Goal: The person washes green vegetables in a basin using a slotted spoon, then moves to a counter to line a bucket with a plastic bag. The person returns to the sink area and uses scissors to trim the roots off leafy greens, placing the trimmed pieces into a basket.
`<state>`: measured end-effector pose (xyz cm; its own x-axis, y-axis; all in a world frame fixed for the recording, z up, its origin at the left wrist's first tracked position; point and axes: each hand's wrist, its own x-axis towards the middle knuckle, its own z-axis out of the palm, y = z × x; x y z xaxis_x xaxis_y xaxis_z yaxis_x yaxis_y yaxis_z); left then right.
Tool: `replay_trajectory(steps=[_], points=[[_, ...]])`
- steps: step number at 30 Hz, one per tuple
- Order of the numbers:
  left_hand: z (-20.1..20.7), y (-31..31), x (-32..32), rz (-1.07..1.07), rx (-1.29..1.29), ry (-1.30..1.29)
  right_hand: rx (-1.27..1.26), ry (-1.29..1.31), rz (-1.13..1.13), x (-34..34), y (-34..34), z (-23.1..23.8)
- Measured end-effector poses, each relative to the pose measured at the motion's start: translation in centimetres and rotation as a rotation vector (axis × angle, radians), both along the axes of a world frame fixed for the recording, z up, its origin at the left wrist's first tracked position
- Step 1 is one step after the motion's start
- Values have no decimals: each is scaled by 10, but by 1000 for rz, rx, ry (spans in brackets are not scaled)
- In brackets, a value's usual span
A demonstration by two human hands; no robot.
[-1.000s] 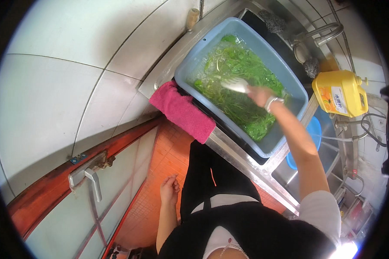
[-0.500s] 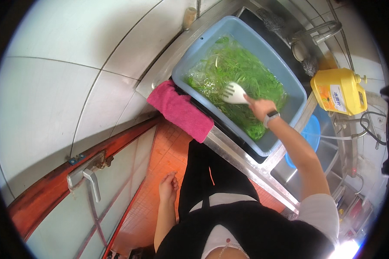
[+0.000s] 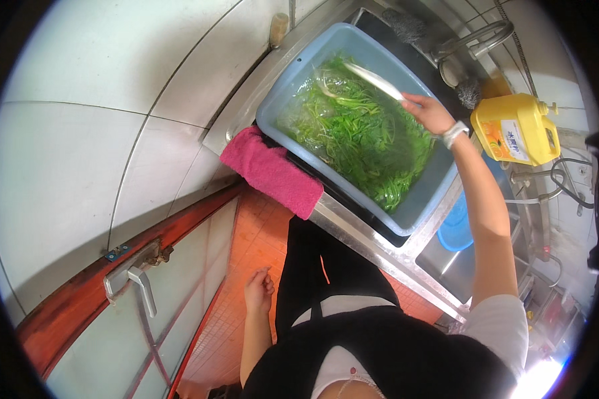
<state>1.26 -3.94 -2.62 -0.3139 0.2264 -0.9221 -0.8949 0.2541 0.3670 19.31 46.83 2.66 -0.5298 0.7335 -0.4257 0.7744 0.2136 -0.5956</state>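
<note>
A blue-grey rectangular plastic basin [image 3: 273, 106] holds leafy greens [image 3: 373, 133] in water. My right hand [image 3: 431, 114] is closed round the handle of a white slotted spoon [image 3: 374, 78], reaching over the basin's far right side. The spoon is turned edge-on, with its head end against the greens near the far wall. Down by my side, away from the basin, my left hand [image 3: 259, 291] hangs with its fingers loosely curled and nothing visible in them.
The basin rests over a metal sink counter [image 3: 359, 239]. A pink towel [image 3: 273, 174] drapes over its front edge. To the right are a yellow jug [image 3: 516, 130], a faucet [image 3: 491, 41] and a blue bowl [image 3: 455, 225] in another sink. A red-framed door [image 3: 123, 319] stands at left.
My right hand has moved up and right, taking the slotted spoon from the basin's middle toward its far side and turning it edge-on. The greens have shifted; my left hand stays put.
</note>
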Motion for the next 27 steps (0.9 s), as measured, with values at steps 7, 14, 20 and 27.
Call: replay_trajectory(steps=[7, 14, 20, 27], points=[[-4, -1, 0, -12, 13, 8, 156, -149, 162, 2, -44, -10], [-3, -7, -2, -12, 5, -3, 451, -503, 415, -10, -97, -53], [-5, -1, 2, -37, -34, -27, 288, -333, 429, -20, -107, -69], [-3, -4, 1, 4, -30, 9, 170, -220, 314, -1, -98, -65]])
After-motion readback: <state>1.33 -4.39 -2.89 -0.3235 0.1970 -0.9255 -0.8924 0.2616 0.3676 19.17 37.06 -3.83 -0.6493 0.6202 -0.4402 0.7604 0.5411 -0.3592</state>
